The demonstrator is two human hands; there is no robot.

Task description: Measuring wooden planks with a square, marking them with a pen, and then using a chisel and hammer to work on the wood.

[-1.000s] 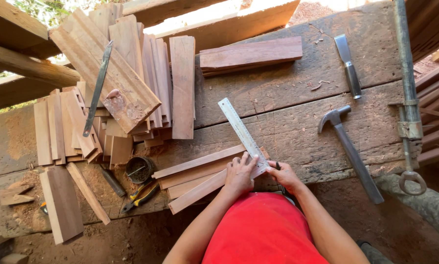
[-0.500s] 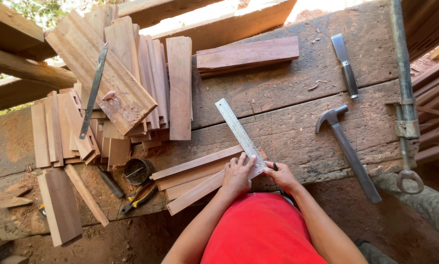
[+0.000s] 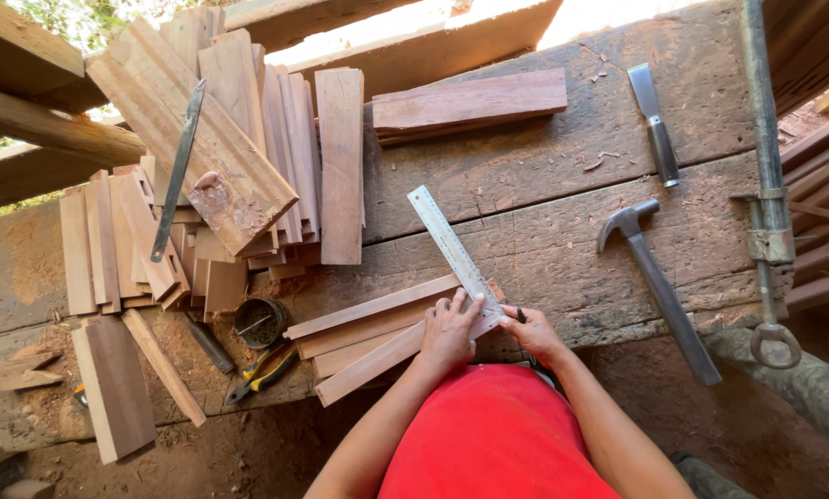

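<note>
You are pressing your left hand [image 3: 448, 330] flat on a steel ruler [image 3: 455, 256], pinning it across the strips [image 3: 368, 334] at the tabletop's [image 3: 562, 231] near edge. Your right hand [image 3: 532, 334] is gripping a dark marker beside the ruler. Farther off, a hammer [image 3: 659, 286] is lying idle.

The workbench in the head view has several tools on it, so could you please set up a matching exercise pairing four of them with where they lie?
Things:
1. metal ruler
2. hammer
3. chisel
4. pliers

Places:
A. at the near edge of the bench, left of the thin wood strips
B. at the far right of the bench, beyond the hammer
C. laid across the thin wood strips, under the left hand
D. right of the hands, handle pointing toward the person

Pairs: 1-C, 2-D, 3-B, 4-A
</note>
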